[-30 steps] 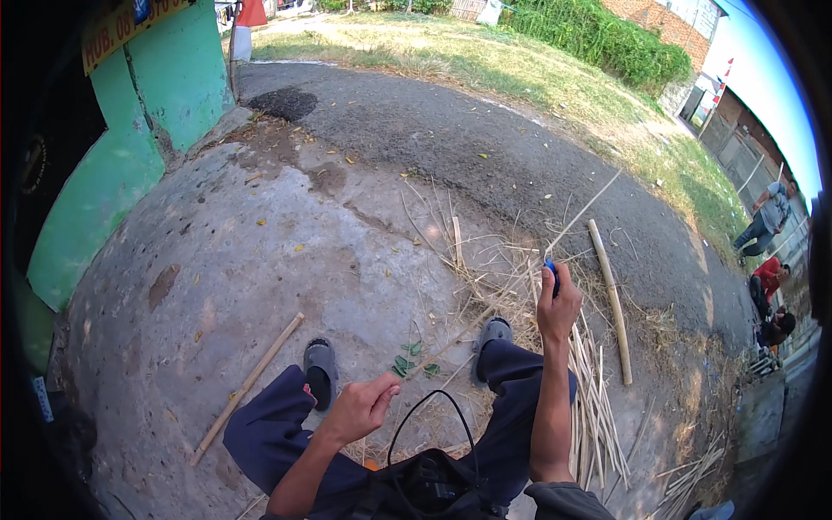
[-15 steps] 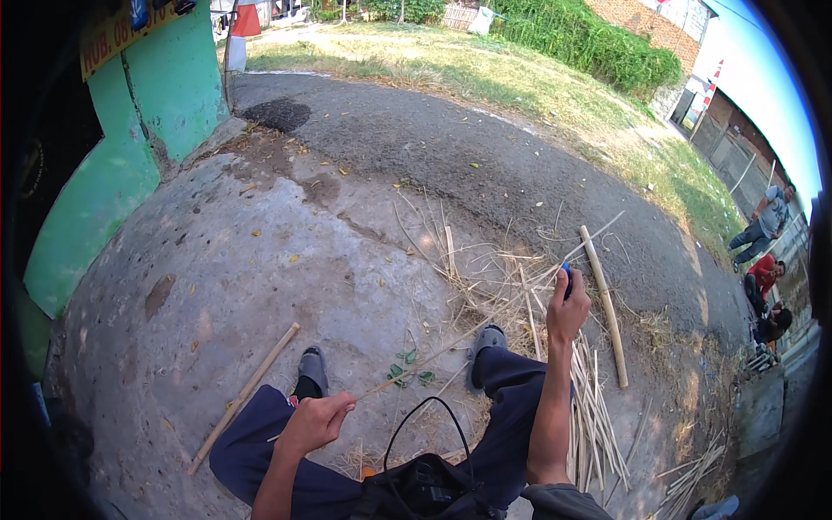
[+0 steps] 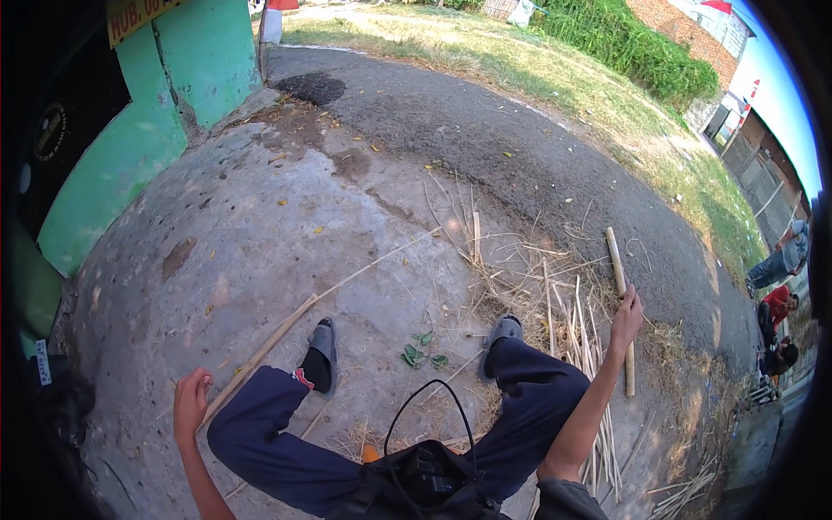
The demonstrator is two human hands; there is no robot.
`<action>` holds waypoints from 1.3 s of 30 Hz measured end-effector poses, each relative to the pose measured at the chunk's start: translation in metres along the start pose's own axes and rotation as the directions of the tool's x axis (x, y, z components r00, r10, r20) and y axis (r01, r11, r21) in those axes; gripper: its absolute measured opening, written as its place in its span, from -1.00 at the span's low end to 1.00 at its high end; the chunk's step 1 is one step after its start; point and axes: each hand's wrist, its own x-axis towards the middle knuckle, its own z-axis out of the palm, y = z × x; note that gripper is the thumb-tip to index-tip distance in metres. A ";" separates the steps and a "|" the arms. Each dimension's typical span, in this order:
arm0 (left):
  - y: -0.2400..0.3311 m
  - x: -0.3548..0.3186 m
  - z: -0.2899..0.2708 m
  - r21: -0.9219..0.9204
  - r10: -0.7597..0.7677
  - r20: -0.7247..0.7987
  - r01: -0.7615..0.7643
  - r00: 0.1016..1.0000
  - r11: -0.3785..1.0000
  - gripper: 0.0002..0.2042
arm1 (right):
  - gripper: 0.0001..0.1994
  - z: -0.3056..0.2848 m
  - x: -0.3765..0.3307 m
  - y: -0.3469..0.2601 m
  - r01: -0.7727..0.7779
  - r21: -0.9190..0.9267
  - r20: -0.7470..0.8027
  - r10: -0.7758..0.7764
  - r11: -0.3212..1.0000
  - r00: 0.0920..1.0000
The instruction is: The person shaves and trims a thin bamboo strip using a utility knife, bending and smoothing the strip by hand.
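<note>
My left hand (image 3: 191,401) is out at the left with curled fingers, next to a thick bamboo stick (image 3: 260,354) lying on the concrete. Beyond the stick's upper end a thin pale strip (image 3: 381,259) slants toward the middle; whether it reaches my left hand I cannot make out. At the right, my right hand (image 3: 627,319) is closed beside a thicker bamboo pole (image 3: 615,256), covering part of it. What its fingers hold is hidden. Several split strips (image 3: 598,381) lie below, by my right forearm.
Loose shavings (image 3: 520,277) are heaped beyond my right foot. A dark bag (image 3: 429,472) is between my legs. A green leafy sprig (image 3: 420,349) lies between my feet. A green wall (image 3: 121,186) stands at left; people (image 3: 780,260) are at far right.
My left hand has moved out to the left, and my right hand has moved right and down. The long thin strip no longer spans between them. The blue-handled tool no longer shows.
</note>
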 end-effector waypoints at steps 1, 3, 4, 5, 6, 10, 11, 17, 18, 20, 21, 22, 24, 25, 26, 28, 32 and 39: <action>-0.004 0.004 -0.011 -0.002 -0.053 -0.020 0.052 0.998 0.999 -0.91 | -0.37 0.004 -0.006 -0.003 0.017 -0.073 0.133 -0.007 0.997 0.991; -0.005 0.015 -0.022 0.153 -0.043 -0.127 0.062 0.991 0.986 -0.90 | -0.33 0.019 -0.010 -0.002 0.061 -0.255 0.381 0.042 0.965 0.924; 0.000 0.020 -0.025 0.168 -0.024 -0.198 0.058 0.980 0.984 -0.89 | -0.36 0.037 -0.022 -0.009 0.148 -0.201 0.458 -0.041 0.968 0.888; 0.008 0.024 -0.029 0.192 -0.012 -0.270 0.066 0.963 0.979 -0.88 | -0.41 0.051 -0.042 -0.027 0.164 -0.122 0.521 -0.077 0.979 0.850; 0.025 0.032 -0.032 0.180 -0.109 -0.288 0.166 0.951 0.970 -0.85 | -0.45 0.060 -0.058 -0.054 0.173 -0.032 0.580 -0.122 0.984 0.805; 0.111 0.110 0.018 0.148 0.139 -0.405 -0.086 0.904 0.985 -0.86 | -0.60 0.053 -0.068 -0.074 0.072 0.262 0.609 -0.223 0.962 0.762; 0.122 0.121 0.032 0.024 0.142 -0.398 -0.145 0.906 0.989 -0.85 | -0.64 0.048 -0.064 -0.080 -0.017 0.335 0.587 -0.194 0.942 0.786; 0.212 0.121 0.106 -0.251 0.232 -0.061 -0.240 0.971 0.938 -0.89 | -0.57 0.085 -0.122 -0.132 -0.444 0.562 0.696 -0.109 0.698 0.709; 0.216 0.118 0.122 -0.308 0.311 -0.043 -0.309 0.949 0.900 -0.89 | -0.55 0.084 -0.124 -0.135 -0.454 0.570 0.694 -0.105 0.685 0.712; 0.232 0.115 0.141 -0.380 0.418 -0.014 -0.391 0.909 0.838 -0.90 | -0.53 0.082 -0.122 -0.138 -0.425 0.640 0.630 -0.121 0.640 0.767; 0.242 0.111 0.141 -0.383 0.465 0.016 -0.424 0.885 0.821 -0.91 | -0.52 0.081 -0.120 -0.138 -0.427 0.670 0.592 -0.092 0.607 0.800; 0.251 0.109 0.139 -0.386 0.512 0.044 -0.458 0.858 0.801 -0.92 | -0.50 0.080 -0.117 -0.135 -0.383 0.721 0.535 -0.111 0.577 0.838; 0.262 0.108 0.135 -0.401 0.516 0.087 -0.444 0.852 0.801 -0.90 | -0.47 0.080 -0.113 -0.133 -0.326 0.779 0.445 -0.106 0.535 0.889; 0.263 0.108 0.134 -0.402 0.494 0.119 -0.413 0.862 0.817 -0.89 | -0.47 0.079 -0.111 -0.133 -0.322 0.780 0.433 -0.092 0.536 0.897; 0.261 0.109 0.136 -0.405 0.507 0.129 -0.421 0.852 0.811 -0.89 | -0.46 0.078 -0.109 -0.132 -0.291 0.781 0.395 -0.076 0.553 0.916; 0.258 0.110 0.133 -0.430 0.511 0.113 -0.421 0.852 0.798 -0.89 | -0.45 0.076 -0.105 -0.129 -0.263 0.779 0.351 -0.048 0.570 0.935; 0.262 0.110 0.127 -0.414 0.465 0.300 -0.326 0.833 0.850 -0.88 | -0.53 0.075 -0.096 -0.114 -0.308 0.795 0.384 -0.042 0.522 0.922; 0.257 0.107 0.137 -0.276 0.548 0.198 -0.490 0.813 0.827 -0.67 | -0.80 0.084 -0.097 -0.100 -0.597 0.749 0.643 -0.099 0.288 0.759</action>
